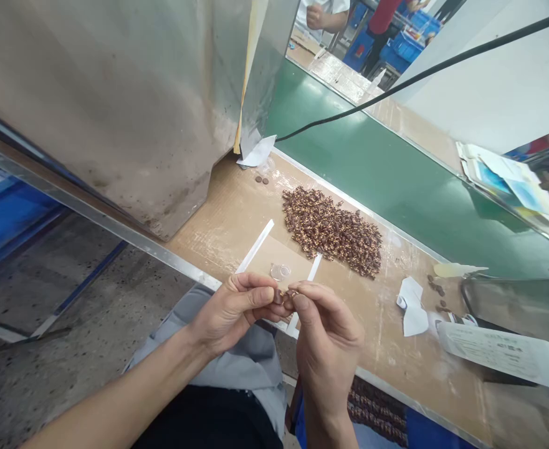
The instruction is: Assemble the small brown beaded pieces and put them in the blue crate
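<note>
Fingers (261, 297) of the left hand (230, 315) and right hand (325, 333) pinch a tiny brown part (283, 297) narrowly above the tabletop (255, 218); a slip could drop it near the heap of brown parts (330, 231), losing it among them.

Left hand (232, 310) and right hand (328, 340), fingers (261, 297) pinched

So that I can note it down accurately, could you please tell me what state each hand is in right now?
Left hand: closed, pinching a small brown piece.
Right hand: closed, pinching a small brown-and-gold piece.
</note>
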